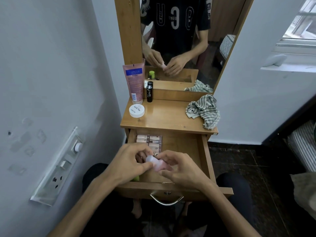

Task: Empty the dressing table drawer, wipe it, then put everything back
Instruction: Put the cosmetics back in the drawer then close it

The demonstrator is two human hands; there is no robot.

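The wooden drawer (203, 156) of the dressing table stands pulled out. Over it, both hands hold a small pale pink bottle (158, 164): my left hand (131, 161) pinches its cap end, my right hand (177, 168) curls round its body. A clear pack of pink tubes (149, 141) lies at the drawer's back left. A green item (136, 178) peeks out under my left wrist. On the tabletop (167, 117) stand a pink tube (134, 82), a black stick (149, 93) and a white round jar (136, 110). A striped cloth (204, 110) lies at the right.
A mirror (179, 40) rises behind the tabletop and reflects my hands. A white wall with a switch panel (58, 168) is close on the left. A window ledge (289, 65) is at the upper right. The dark floor (239, 161) lies to the right.
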